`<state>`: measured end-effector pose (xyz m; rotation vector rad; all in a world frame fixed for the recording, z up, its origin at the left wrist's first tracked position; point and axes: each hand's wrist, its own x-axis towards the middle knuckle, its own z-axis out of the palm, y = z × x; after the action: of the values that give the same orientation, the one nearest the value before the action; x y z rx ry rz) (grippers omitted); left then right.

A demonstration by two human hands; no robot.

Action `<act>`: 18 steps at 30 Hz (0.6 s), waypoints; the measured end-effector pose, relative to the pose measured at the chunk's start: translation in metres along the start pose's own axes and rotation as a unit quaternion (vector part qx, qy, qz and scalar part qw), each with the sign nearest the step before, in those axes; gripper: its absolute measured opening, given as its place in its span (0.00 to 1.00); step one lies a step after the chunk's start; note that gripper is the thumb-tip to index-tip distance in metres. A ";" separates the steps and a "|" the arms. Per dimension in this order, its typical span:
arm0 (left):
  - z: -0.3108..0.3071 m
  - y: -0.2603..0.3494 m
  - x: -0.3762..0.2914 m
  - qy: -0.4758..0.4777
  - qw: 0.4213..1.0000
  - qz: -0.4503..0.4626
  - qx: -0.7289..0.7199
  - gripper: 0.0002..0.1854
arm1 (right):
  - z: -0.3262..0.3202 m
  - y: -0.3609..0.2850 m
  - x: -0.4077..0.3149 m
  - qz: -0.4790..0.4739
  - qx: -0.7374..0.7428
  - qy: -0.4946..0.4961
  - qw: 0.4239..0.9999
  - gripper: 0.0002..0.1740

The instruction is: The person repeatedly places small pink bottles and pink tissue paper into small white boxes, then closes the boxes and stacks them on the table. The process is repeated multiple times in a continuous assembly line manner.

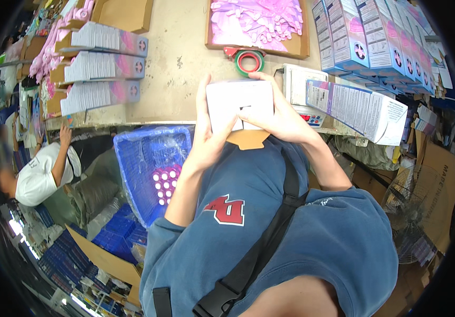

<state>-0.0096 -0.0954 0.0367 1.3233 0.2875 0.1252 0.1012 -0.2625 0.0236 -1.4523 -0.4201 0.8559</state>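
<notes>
A white cardboard box is held between my two hands at the table's front edge. My left hand presses along its left side, with the thumb on the white face. My right hand grips the right side, its thumb beside a small dark slot in that face. A brown cardboard flap with a tab sticks out from the box's near edge, toward my body. Just beyond the box lies a tape dispenser with a roll of green tape. The undersides of the box and fingers are hidden.
An open carton of pink parts stands at the back. A digital scale and a printed box lie right, below stacked boxes. Flat printed cartons are piled left. A blue crate holds bottles; a person works left.
</notes>
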 end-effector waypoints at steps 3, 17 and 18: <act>0.004 -0.002 0.003 0.023 1.000 0.009 -0.013 0.49 | -0.002 0.009 -0.011 -0.055 0.052 0.012 0.997 0.56; 0.032 -0.009 0.007 0.096 0.992 0.076 0.037 0.48 | 0.027 0.019 -0.033 -0.051 0.155 0.197 0.967 0.09; 0.033 -0.009 0.005 0.082 0.993 0.074 0.032 0.49 | 0.029 0.016 -0.033 -0.053 0.142 0.204 0.967 0.10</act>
<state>0.0038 -0.1273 0.0346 1.4004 0.3343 0.3540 0.0552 -0.2680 0.0191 -1.2841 -0.0597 0.4887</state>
